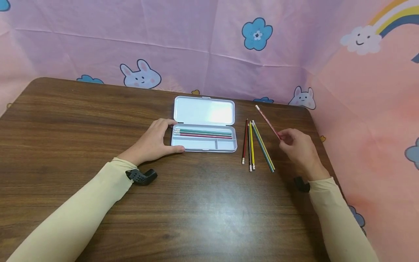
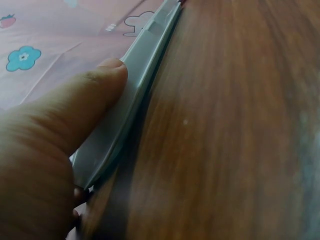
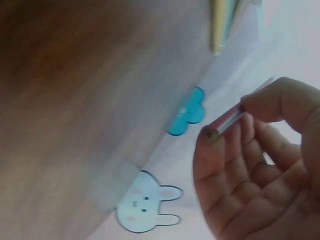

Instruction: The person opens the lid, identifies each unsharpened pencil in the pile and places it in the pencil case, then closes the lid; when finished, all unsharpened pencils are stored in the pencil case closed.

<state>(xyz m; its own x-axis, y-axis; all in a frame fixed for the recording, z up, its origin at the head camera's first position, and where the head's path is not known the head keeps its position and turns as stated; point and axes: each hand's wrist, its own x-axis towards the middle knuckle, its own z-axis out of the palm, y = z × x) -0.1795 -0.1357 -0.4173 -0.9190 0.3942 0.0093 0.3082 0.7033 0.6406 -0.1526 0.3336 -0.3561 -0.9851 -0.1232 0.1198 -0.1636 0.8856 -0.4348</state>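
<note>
the right hand (image 1: pixel 299 151) pinches a slim pink patterned pencil (image 1: pixel 268 122), raised beside loose multicoloured pencils (image 1: pixel 252 145) on the brown wood-grain surface (image 1: pixel 196 203); the left hand (image 1: pixel 156 142) grips an open white rectangular case (image 1: pixel 196 144) at its left end. packing seems the step in hand, next likely calling for laying the pencil lengthwise inside.

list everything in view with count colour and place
table: one, brown, central
pencil case: one, white, open on table
cased pencils: at least three, green and red, back compartment
loose pencils: at least five, mixed colours, right of case
held pencil: one, pinkish red, above table
printed cloth: count unclear, pink-lilac, around table
wrist devices: two, black, wrists
sleeves: two, cream, forearms
left fingers: one set, gripping case's left end
right fingers: one set, pinching held pencil
</note>
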